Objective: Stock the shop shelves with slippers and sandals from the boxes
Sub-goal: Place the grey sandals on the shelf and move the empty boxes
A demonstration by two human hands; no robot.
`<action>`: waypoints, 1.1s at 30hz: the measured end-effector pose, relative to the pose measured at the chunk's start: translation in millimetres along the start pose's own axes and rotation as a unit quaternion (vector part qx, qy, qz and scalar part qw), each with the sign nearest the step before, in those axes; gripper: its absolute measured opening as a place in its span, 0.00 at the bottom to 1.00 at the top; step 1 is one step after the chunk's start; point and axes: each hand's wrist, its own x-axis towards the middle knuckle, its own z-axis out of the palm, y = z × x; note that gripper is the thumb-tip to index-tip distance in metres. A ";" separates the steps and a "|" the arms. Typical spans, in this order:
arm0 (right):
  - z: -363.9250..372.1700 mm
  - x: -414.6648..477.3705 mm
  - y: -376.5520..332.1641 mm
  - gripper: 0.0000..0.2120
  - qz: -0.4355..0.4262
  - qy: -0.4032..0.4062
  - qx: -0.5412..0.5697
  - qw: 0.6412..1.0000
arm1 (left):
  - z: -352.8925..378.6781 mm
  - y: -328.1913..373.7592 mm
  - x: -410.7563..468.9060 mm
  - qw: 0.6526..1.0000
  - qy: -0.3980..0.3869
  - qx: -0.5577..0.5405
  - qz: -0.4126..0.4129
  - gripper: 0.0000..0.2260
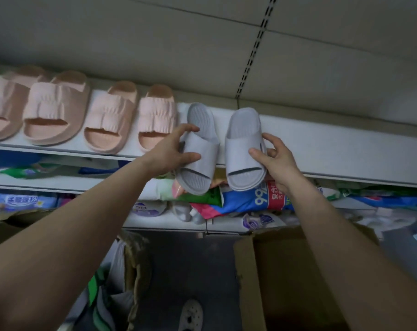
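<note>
Both grey slides are up at the front lip of the top shelf (322, 142), heels already over the white board and toes hanging out past the edge toward the person. The left hand (171, 151) has its fingers (186, 129) wrapped over the strap of the left grey slipper (199, 149), thumb underneath; that slipper is rolled a little onto its side and angled, its long axis leaning left at the heel. The right hand (276, 161) pinches the right grey slipper (244, 149) by the outer edge of its strap, and this one sits flatter, its length running nearly straight back toward the wall. So each hand is closed on its own shoe, and the push needed is away from the fingers, deeper onto the shelf.

Room is good: the row of pink slides (152, 120) ends just beside the left grey one, nearly touching I think, and to the right the shelf lies bare. Below, a cardboard box (281, 271) stands open by the right forearm.
</note>
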 end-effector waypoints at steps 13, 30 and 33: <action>5.0 25.8 20.6 0.34 -0.206 0.009 -0.329 0.921 | 36.0 -7.6 22.4 0.910 0.095 0.390 0.103 0.36; 20.8 83.2 7.9 0.40 -0.205 -0.006 -0.442 0.873 | 36.1 -0.9 62.5 0.884 0.033 0.462 0.062 0.44; 21.3 81.8 6.6 0.40 -0.199 -0.014 -0.448 0.872 | 35.2 -2.7 62.1 0.881 0.035 0.467 0.065 0.44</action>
